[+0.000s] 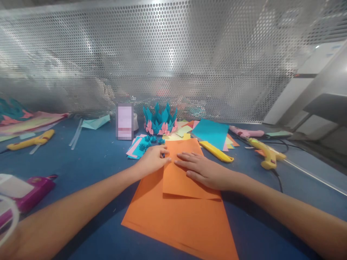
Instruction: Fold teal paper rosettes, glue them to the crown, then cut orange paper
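Observation:
A large orange paper sheet (179, 216) lies on the blue table, its far part folded over toward me into an upper flap (181, 169). My right hand (206, 169) lies flat on that flap, fingers stretched out to the left. My left hand (154, 159) rests at the flap's left edge with its fingers curled and pinching the paper's fold. The two hands' fingertips nearly meet.
Behind the sheet stand a teal paper crown with pink flowers (160, 122), a teal paper sheet (211, 133), loose coloured scraps and a yellow cutter (217, 151). A yellow glue gun (267, 153) and a pink one (245, 132) lie right. A magenta tool (32, 191) sits left. A perforated metal screen (173, 57) backs the table.

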Tool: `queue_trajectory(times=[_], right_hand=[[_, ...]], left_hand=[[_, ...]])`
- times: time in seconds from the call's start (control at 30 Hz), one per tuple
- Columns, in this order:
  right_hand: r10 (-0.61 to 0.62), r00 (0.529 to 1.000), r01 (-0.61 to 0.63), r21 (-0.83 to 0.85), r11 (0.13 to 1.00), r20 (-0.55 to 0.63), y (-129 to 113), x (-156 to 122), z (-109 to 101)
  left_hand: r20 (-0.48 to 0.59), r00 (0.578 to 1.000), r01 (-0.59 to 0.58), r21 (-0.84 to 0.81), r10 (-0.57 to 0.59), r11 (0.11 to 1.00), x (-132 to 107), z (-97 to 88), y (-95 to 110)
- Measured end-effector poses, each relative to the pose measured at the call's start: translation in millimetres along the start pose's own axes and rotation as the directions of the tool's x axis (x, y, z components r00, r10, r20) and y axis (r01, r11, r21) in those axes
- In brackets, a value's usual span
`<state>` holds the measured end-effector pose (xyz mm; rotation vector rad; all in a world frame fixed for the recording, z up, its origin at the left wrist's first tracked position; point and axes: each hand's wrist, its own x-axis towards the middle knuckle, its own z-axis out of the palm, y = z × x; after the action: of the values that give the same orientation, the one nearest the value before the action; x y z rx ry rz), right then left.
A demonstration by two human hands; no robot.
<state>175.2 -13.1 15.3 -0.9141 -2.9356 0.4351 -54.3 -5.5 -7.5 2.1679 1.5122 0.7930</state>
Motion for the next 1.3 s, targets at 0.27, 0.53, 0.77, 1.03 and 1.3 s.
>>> queue_trajectory(times=[0.27,0.53,0.77,1.03,1.3], right_hand=[[-0.009,1.000,0.009,0.006,1.000,-0.015,0.2,-0.5,0.4],[-0.032,0.998,0.033,0.017,0.999,-0.054,2.9,-1.7,2.8],[-0.052,0.997,0.052,-0.017,0.999,-0.052,3.4,-1.1,2.5],[-0.058,0.996,0.057,-0.023,0.998,-0.074,1.0,-3.4,2.3],[-0.084,0.992,0.083,-0.012,0.996,-0.092,5.7,-2.3,4.2]], left_hand=[[0.019,0.999,-0.038,0.021,0.037,0.999,-2.1,-3.2,8.4],[0.052,0.997,-0.066,0.016,0.065,0.998,-3.1,-5.6,11.6],[0.079,0.993,-0.089,0.014,0.088,0.996,-3.4,-5.0,10.2],[0.098,0.992,-0.078,0.015,0.076,0.997,-3.6,-7.8,11.7],[0.096,0.993,-0.062,0.004,0.062,0.998,-3.4,-8.7,15.3]])
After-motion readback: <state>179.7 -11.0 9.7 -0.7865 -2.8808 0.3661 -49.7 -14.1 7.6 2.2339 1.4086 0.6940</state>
